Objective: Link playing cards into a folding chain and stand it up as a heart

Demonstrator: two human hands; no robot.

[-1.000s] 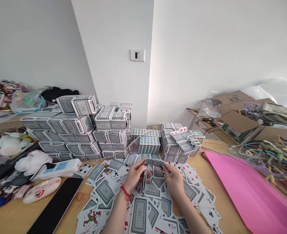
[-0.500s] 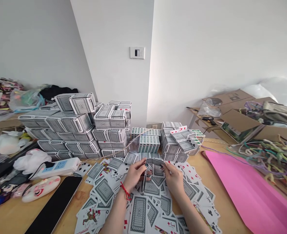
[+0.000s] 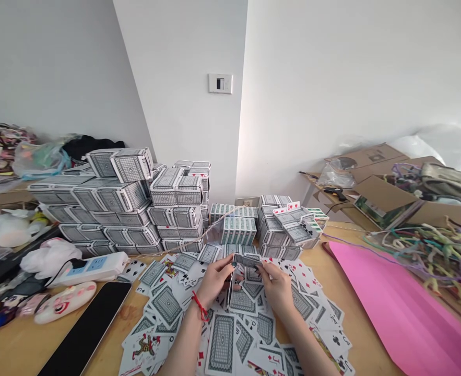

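Above the scattered playing cards [image 3: 166, 304], my left hand [image 3: 215, 282] pinches upright playing cards at their top corner; a red string bracelet circles the wrist. My right hand [image 3: 276, 281] grips the right end of a grey-backed playing card [image 3: 247, 260] that reaches across to the left hand. The held cards meet at an angle near the left fingertips, one seen nearly edge-on. How many cards are held I cannot tell. Under both hands lie many loose cards, some face up, others back up.
Blocks built of folded cards [image 3: 126, 196] are stacked at the back left, with a smaller stack [image 3: 279, 230] at the back right. Green card boxes [image 3: 238, 231] stand between them. A black phone [image 3: 87, 326] and power strip [image 3: 91, 269] lie left, pink paper [image 3: 394, 308] right.
My right fingers have shifted slightly left along the held card, whose right end now tilts a little lower. My left hand stays nearly still. The view has moved very slightly.
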